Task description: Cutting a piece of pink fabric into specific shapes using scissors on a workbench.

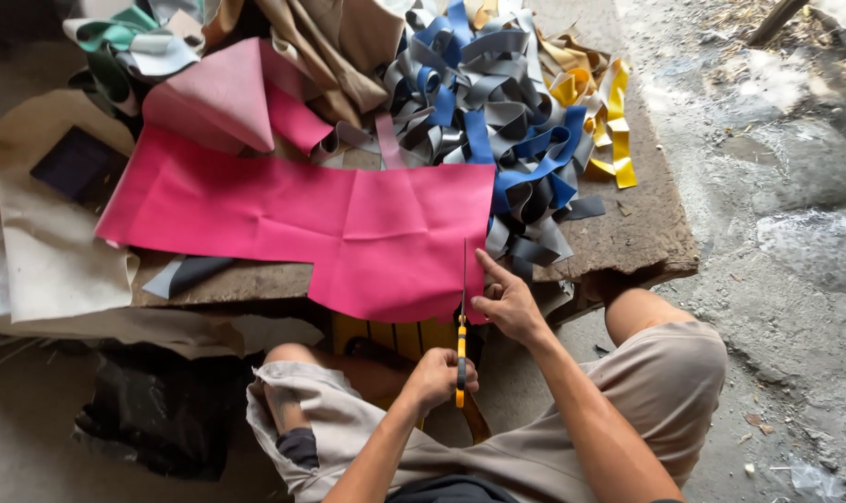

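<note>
A large pink sheet (348, 219) lies on a worn board (642, 228), with its lower flap hanging over the near edge. My left hand (439, 377) is closed on the yellow handles of long scissors (462, 317). The blades point away from me along the flap's right edge. My right hand (507, 303) pinches that edge just right of the blades, forefinger stretched onto the sheet.
A tangle of blue, grey and yellow strips (507, 102) is heaped at the back of the board. Folded pink (223, 93) and tan pieces lie behind the sheet. Beige sheets (50, 242) drape at left. A black bag (162, 410) sits by my left knee.
</note>
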